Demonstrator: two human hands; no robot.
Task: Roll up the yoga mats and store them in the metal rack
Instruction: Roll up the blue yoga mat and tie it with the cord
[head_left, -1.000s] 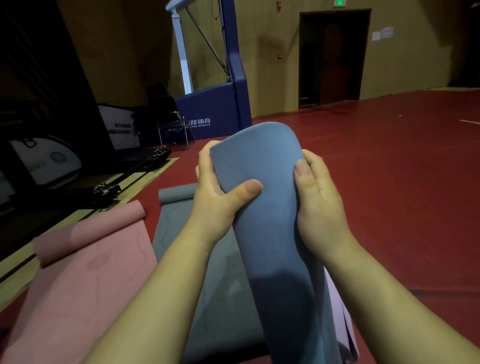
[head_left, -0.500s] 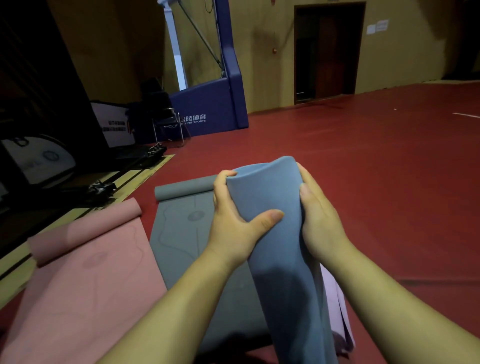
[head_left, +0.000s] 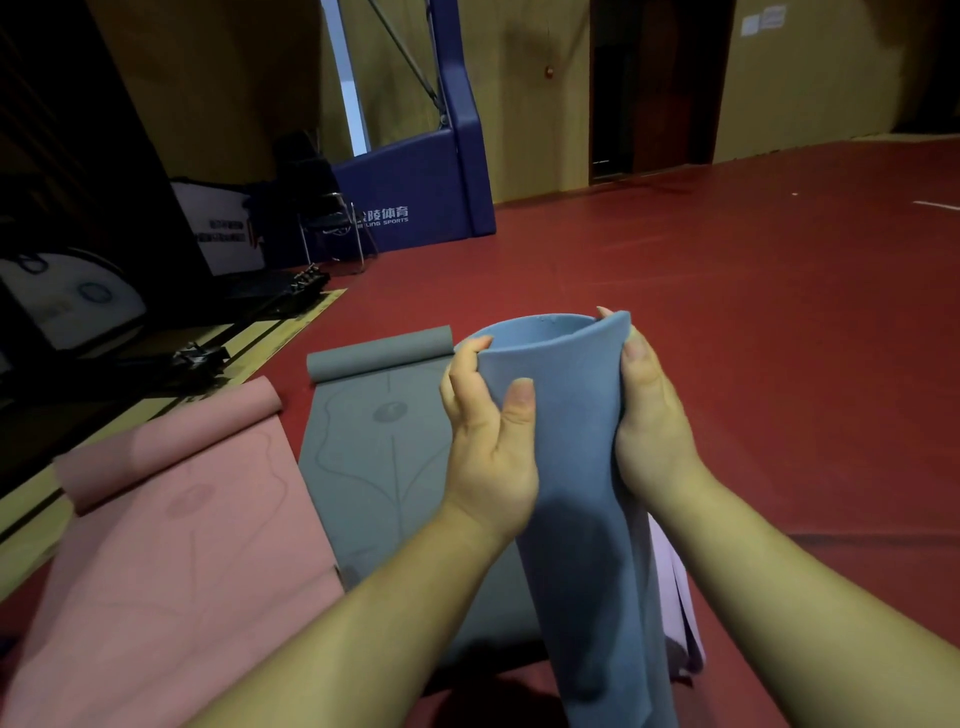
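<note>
We bring the rolled blue foam yoga mat (head_left: 576, 493) lower, upright over the red gym floor (head_left: 727, 312). Left hand (head_left: 488, 447) and right hand (head_left: 649, 431) clasp its top, whose mouth now gapes loose, likely needing tightening before racking.
</note>
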